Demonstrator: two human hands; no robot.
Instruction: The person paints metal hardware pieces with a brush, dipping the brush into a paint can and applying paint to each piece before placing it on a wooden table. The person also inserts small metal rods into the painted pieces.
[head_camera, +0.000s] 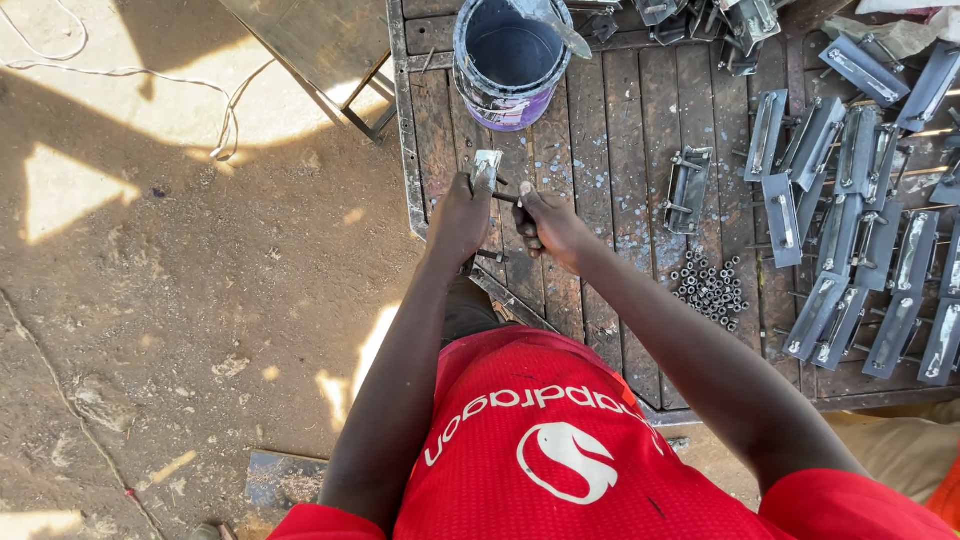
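Metal bracket (486, 170), a small grey plate, is sticking up out of the top of the left hand (458, 222), which is clenching around its lower part over the near left corner of the desk (640, 330). A thin bolt (507, 198) is running sideways from the bracket toward the right hand (548, 226), which is closing its fingers on the bolt's far end; the two hands are sitting just beside each other with the bolt bridging them.

Just left of the left hand the desk's metal edge is dropping away to bare dirt ground (180, 300), sunlit in patches, so the left side is lying open. Beyond the hands, at the far edge, a paint bucket (511, 62) is standing upright, near but apart from the bracket. To the right of the right hand a strip of bare wooden planks is staying free, then a pile of small nuts (712, 285) is lying on the boards, and past it a single bracket with bolts (688, 188). Further right, well apart from the hands, many finished brackets (860, 250) are crowding the desk in overlapping rows up to its right edge.
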